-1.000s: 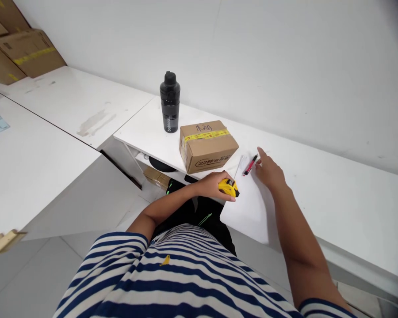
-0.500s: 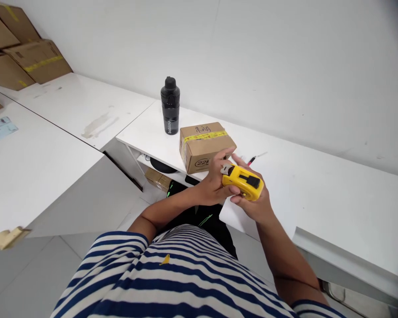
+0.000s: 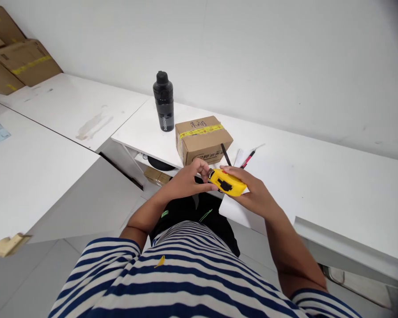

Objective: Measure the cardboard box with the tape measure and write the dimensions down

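Note:
A yellow tape measure [image 3: 234, 185] with a black slide lock is gripped in my right hand [image 3: 255, 194], its metal mouth pointing left. Close to that metal end is my left hand [image 3: 189, 181], thumb stretched along below it and apart from the curled fingers. Whether the left fingertips touch the metal tip is hard to make out. Just beyond both hands sits a taped cardboard box [image 3: 202, 137] with black handwriting. Between the box and my right hand lie a black pen [image 3: 225, 154] and a red-and-black pen [image 3: 248, 159].
A black bottle [image 3: 164, 104] stands left of the box on the white table [image 3: 334, 185]. White paper [image 3: 278, 185] lies under and beside my right hand. Several cardboard boxes [image 3: 33, 62] are stacked at the far left. A shelf under the table holds a small carton [image 3: 155, 176].
The tape measure has turned and shifted left, now in my right hand alone. My left hand has moved off its body to the metal end. The black pen has come into sight.

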Demonstrator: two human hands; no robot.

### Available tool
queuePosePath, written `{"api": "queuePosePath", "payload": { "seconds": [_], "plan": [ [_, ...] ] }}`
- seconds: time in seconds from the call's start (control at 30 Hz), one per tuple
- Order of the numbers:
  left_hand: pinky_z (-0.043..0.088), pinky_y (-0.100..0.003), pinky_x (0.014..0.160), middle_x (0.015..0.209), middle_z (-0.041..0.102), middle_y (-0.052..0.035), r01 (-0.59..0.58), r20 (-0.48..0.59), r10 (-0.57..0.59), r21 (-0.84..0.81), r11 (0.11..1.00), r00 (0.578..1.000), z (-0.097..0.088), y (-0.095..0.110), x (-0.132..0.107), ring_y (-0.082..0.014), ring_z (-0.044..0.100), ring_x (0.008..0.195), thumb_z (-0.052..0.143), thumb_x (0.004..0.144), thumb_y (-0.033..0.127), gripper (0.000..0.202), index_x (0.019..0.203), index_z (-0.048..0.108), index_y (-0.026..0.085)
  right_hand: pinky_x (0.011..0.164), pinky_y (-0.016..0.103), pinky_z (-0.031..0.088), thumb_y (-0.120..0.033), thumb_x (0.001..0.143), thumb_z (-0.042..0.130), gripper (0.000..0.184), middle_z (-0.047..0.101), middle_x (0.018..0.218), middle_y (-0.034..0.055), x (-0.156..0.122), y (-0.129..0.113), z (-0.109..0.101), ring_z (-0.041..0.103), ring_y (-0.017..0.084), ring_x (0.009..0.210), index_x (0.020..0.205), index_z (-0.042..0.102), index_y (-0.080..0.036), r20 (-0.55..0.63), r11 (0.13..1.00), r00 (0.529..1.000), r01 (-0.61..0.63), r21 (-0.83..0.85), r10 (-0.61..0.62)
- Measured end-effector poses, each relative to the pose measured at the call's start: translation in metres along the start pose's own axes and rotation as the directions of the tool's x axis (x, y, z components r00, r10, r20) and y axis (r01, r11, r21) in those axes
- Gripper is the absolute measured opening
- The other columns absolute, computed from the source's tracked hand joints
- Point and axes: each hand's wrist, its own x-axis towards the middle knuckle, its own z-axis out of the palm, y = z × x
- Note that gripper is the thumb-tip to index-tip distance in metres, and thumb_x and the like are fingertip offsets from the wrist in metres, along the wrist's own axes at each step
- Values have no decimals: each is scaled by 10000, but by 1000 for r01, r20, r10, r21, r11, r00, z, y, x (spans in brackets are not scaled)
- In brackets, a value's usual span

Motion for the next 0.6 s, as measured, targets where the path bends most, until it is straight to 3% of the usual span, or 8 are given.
{"api": "queuePosePath", "payload": {
  "seconds": [0.17, 0.27, 0.33, 0.43, 0.5, 0.6],
  "plan": [
    [446, -292, 729, 801, 524, 67, 48, 224, -45, -6, 999, 974, -6, -10, 6, -117, 513, 729, 848, 795, 553, 531, 914, 437, 239, 1086, 495, 629, -186, 977, 656, 587, 695, 1497, 92, -8, -3, -2, 699, 276, 1353, 1528, 537, -351, 112, 997, 994, 22, -81, -13],
    [392, -269, 676, 762, 494, 59, 51, 245, -47, -9, 999, 968, -9, -10, 8, -107, 458, 704, 819, 805, 595, 506, 842, 483, 218, 1095, 507, 621, -134, 978, 584, 569, 689, 1507, 70, -3, -4, -5, 682, 270, 1376, 1500, 563, -362, 170, 993, 985, 57, -103, -38],
    [366, -257, 654, 740, 473, 57, 42, 166, -38, -23, 999, 985, -12, -8, 8, -99, 433, 691, 828, 787, 606, 523, 781, 489, 208, 1126, 489, 607, -151, 989, 577, 529, 699, 1495, 61, 6, -2, -12, 672, 260, 1391, 1475, 591, -358, 185, 997, 982, 47, -62, -35],
    [329, -237, 608, 695, 463, 64, 38, -52, -41, -60, 997, 998, -28, -4, 12, -80, 410, 637, 864, 753, 584, 529, 744, 497, 202, 1137, 485, 603, -306, 967, 699, 418, 737, 1438, 54, 23, 13, -36, 696, 278, 1358, 1382, 674, -352, 119, 998, 992, -56, 31, 52],
    [307, -228, 565, 636, 472, 73, 31, -221, -58, -122, 992, 974, -46, -3, 19, -70, 403, 573, 867, 751, 570, 512, 742, 508, 206, 1061, 494, 647, -424, 861, 835, 422, 776, 1355, 29, 39, 35, -60, 737, 298, 1281, 1267, 732, -369, 18, 977, 985, -173, 125, 172],
    [354, -226, 554, 543, 445, 82, -9, -395, -87, -234, 972, 915, -79, -5, 38, -68, 402, 507, 805, 824, 510, 447, 707, 491, 214, 843, 412, 695, -434, 640, 993, 510, 818, 1099, -14, 69, 84, -93, 790, 272, 1053, 1090, 762, -375, -167, 890, 918, -283, 356, 359]
  ]
}}
